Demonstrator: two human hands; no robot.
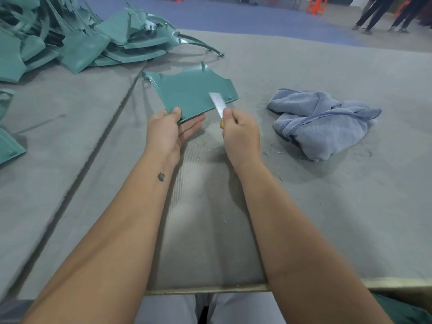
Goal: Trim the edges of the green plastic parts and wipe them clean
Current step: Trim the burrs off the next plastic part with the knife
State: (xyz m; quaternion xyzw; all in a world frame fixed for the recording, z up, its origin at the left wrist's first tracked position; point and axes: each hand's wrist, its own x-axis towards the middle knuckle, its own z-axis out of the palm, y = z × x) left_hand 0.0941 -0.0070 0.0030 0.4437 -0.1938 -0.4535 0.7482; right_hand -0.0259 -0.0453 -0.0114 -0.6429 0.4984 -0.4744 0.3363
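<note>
L hand (pixel 167 129) grips the green plastic part (pixel 194 93) at its near-left corner: thumb on top, fingers curled under the near edge. Part is held tilted, just above the bench (pixel 327 206), roughly mid-bench, w/ its far edge toward the pile. R hand (pixel 240 134) is closed round a utility knife (pixel 218 105); only a bit of yellow handle shows below the thumb, rest hidden in the fist. Blade lies across the part's near-right edge, tip pointing away from the person. Hands sit close together, not touching.

Blue-grey cloth (pixel 322 122) lies crumpled on the bench to the R of the hands, apart from them. Thin shavings (pixel 273 152) scattered on the bench surface between cloth & hands and around the cloth. Pile of green parts (pixel 77 40) heaped at the far-left corner of the bench; a couple more green pieces (pixel 9 143) at the left edge, cut off by the frame. Bench covered in grey felt-like mat w/ a seam running diagonally on the left side.
</note>
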